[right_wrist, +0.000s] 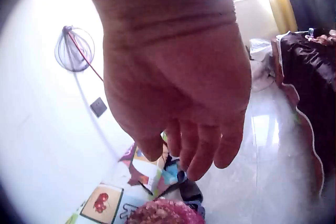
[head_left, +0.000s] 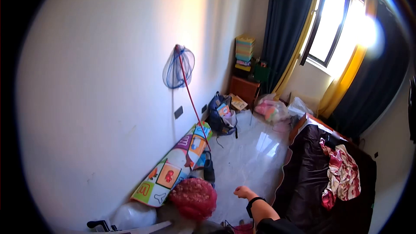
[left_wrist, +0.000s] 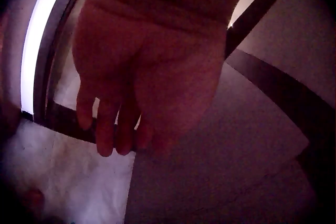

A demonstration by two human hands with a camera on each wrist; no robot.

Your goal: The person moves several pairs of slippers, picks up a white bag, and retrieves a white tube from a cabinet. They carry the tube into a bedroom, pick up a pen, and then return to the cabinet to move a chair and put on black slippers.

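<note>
The right hand hangs with its fingers loosely bent, holding nothing; the left hand, in its own dim view, has its fingers loosely bent and nothing in them. A round, dark-red object with a textured top sits near the wall-side edge of the glossy, pale floor, left of the right hand's fingers and apart from them. Beside it, a long, multicoloured picture-and-letter mat runs lengthwise along the white wall. The right hand appears nearer both.
</note>
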